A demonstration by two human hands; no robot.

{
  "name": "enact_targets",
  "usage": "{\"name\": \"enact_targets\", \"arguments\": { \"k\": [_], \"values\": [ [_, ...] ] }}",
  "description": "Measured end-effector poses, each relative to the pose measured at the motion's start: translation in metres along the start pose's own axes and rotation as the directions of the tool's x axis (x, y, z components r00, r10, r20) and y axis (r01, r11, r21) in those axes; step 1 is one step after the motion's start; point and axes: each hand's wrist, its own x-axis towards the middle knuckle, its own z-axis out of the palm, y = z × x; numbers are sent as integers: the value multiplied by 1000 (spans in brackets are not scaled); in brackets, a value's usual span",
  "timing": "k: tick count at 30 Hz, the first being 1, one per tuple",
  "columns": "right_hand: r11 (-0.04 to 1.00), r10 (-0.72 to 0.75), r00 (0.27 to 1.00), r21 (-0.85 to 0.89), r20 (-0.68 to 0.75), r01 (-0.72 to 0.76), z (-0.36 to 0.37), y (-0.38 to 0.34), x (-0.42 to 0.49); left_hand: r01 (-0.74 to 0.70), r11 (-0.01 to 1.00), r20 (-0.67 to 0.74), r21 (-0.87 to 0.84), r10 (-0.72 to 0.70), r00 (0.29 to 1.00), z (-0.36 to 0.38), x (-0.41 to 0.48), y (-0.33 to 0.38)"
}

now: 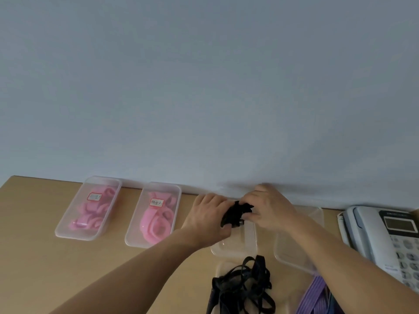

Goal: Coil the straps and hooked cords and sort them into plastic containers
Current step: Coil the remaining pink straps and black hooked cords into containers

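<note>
Head view, tilted high: a pale blue-grey wall fills most of the picture, and a tan table runs along its foot. A grey-white desk telephone sits at the table's right edge.

Four clear plastic containers stand in a row against the wall. The far-left container and the second container each carry a red-bordered label and hold coiled pink straps. The third container lies under the hands. The fourth container stands just right of it, partly hidden by the right forearm.

Nearer the camera, a shallow clear tray holds a loose tangle of black straps, and a purple strap lies just to its right, at the bottom edge.

Both bare arms reach forward from the bottom of the frame. The left hand and the right hand meet above the far end of the third container, and the black bundle sits between them. The left fingers curl over its left side, with the thumb tucked under its near edge. The right hand pinches its right side, thumb against the near face and fingers closed over the far face. The bundle is bunched tight, with its middle showing in the gap between the two hands. Motion blur hides whether it touches the container below.
</note>
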Motion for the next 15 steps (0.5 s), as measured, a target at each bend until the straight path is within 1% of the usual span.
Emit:
{"name": "enact_targets", "arguments": {
  "k": [2,4,7,9,12,13,15],
  "values": [
    [1000,-3,999,-15,53,4,1,4,6,7,999,14,51,-7,1000,7,1,-1],
    [1000,-6,998,-29,66,8,5,4,9,13,996,10,87,-14,1000,12,2,-1],
    [997,-20,999,-76,49,24,15,-1,9,5,992,-57,126,2,998,21,0,-1],
    [996,-11,1000,-89,17,13,20,-2,7,14,996,-94,90,-5,996,27,-1,-1],
    [990,-8,1000,-144,30,12,22,-5,6,58,996,-7,-65,-58,998,33,2,1],
    [985,-8,999,-174,38,14,23,-7,5,66,994,8,-90,-66,998,35,2,2],
    [972,6,1000,-236,22,-1,24,-12,4,68,994,10,-84,-67,998,36,2,4]
  ]
}}
